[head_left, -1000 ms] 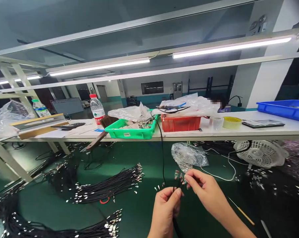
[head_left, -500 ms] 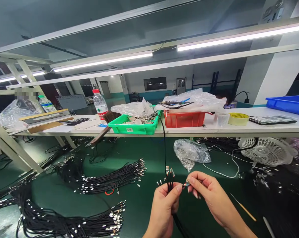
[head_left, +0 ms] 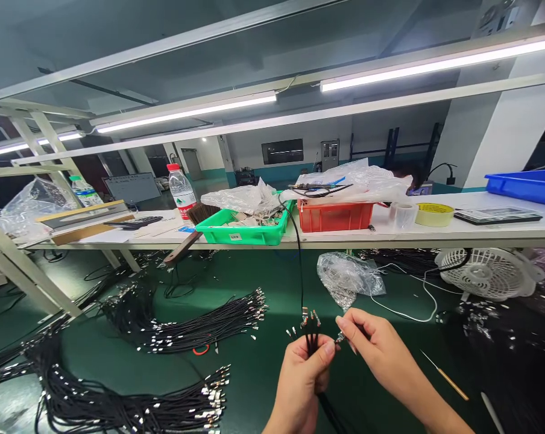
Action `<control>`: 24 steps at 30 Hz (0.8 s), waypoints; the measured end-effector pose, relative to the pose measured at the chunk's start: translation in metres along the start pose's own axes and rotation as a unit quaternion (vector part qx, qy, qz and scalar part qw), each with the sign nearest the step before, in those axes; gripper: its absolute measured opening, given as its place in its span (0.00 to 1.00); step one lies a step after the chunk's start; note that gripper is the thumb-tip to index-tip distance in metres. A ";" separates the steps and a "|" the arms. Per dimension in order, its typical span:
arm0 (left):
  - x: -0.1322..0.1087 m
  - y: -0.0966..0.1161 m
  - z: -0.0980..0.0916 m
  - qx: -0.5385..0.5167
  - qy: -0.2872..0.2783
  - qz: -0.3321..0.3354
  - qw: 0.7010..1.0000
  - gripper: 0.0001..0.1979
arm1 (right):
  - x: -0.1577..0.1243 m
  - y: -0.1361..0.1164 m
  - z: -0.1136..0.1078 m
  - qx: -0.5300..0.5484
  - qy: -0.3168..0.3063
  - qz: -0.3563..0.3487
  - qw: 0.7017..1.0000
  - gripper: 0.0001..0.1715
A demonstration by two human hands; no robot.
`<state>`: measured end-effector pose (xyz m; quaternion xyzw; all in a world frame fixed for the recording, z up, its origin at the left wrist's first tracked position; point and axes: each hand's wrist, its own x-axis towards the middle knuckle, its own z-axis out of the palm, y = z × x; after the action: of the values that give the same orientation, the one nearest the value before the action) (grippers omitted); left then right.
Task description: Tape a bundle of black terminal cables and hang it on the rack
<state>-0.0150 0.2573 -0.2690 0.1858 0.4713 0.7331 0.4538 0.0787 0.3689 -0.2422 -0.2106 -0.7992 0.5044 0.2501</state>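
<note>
My left hand (head_left: 306, 377) is closed around a small bunch of black cables (head_left: 312, 343), whose metal-tipped ends stick up above the fingers and whose tails hang below. One cable end points right from that grip. There my right hand (head_left: 367, 340) pinches a small metal connector (head_left: 341, 337) between thumb and fingers. The fingertips partly cover the connector. Left of my hands lie two large bundles of black cables, a nearer bundle (head_left: 164, 407) and a farther bundle (head_left: 204, 322), with metal terminals at their right ends.
Behind my hands is a clear plastic bag (head_left: 349, 280) of small metal parts. A wooden-handled pick (head_left: 444, 375) and a white fan (head_left: 487, 274) are at the right. On the shelf stand a green tray (head_left: 240, 232), a red bin (head_left: 336, 217) and tape (head_left: 435, 214). A brush (head_left: 182, 248) overhangs its edge.
The fingers of my right hand have shifted slightly and curled in more around the connector. My left hand holds the cables nearly as before.
</note>
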 end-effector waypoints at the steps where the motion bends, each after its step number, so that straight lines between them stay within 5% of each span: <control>1: 0.000 0.000 0.000 -0.015 -0.004 -0.005 1.000 0.13 | 0.000 0.002 0.000 0.024 -0.014 0.011 1.000 0.23; 7: 0.002 -0.003 -0.001 -0.049 -0.034 -0.043 0.997 0.12 | 0.000 0.009 0.002 0.102 -0.040 0.049 0.993 0.23; 11: 0.004 -0.004 -0.002 -0.045 -0.029 -0.060 0.997 0.13 | 0.003 -0.001 -0.005 0.138 -0.037 0.017 0.990 0.08; 17: 0.005 -0.004 0.002 -0.013 -0.041 -0.084 0.996 0.15 | 0.016 -0.014 -0.010 0.065 -0.087 -0.028 0.994 0.07; 24: 0.002 -0.007 0.000 -0.014 -0.040 -0.043 0.998 0.19 | 0.022 -0.006 -0.011 0.079 -0.065 0.018 0.995 0.11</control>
<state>-0.0119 0.2601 -0.2755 0.1879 0.4500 0.7116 0.5058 0.0676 0.3875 -0.2286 -0.1712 -0.7672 0.5834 0.2042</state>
